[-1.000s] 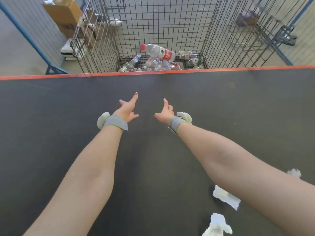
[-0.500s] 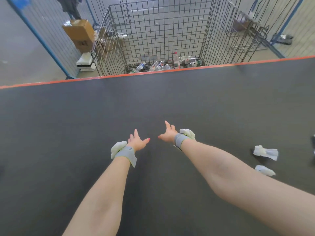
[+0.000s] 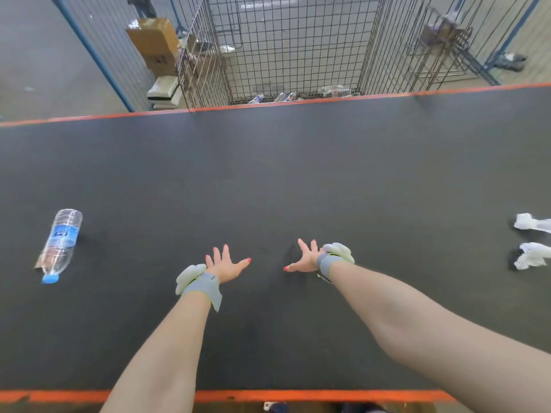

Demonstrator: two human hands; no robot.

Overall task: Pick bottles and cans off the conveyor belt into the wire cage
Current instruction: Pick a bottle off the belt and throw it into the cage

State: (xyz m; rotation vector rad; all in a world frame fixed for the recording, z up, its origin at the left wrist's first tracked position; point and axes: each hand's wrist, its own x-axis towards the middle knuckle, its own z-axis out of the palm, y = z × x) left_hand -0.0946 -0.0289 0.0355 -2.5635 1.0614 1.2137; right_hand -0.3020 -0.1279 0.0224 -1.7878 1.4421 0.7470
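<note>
While between belt (image 3: 298, 174) edges, left hand (image 3: 228, 263), right hand (image 3: 304, 257), fingers (image 3: 225, 251) spread

A recycling sorting hall: dark conveyor belt (image 3: 298, 180), wire cage (image 3: 292, 46), bare concrete floor (image 3: 44, 55).

Both hands are over mid-belt: left hand (image 3: 226, 265) and right hand (image 3: 305, 257) side by side, apart, nothing in either. A bottle (image 3: 61, 244) lies on the conveyor belt (image 3: 298, 174) far to my left, cap end twd me. Two paper scraps (image 3: 533, 223) lie at far right, one behind the other. The wire cage (image 3: 298, 40) stands just behind the belt's far edge w/ more bottles (image 3: 286, 97) on its floor. A cardboard box (image 3: 153, 37) sits left of the cage.
</note>
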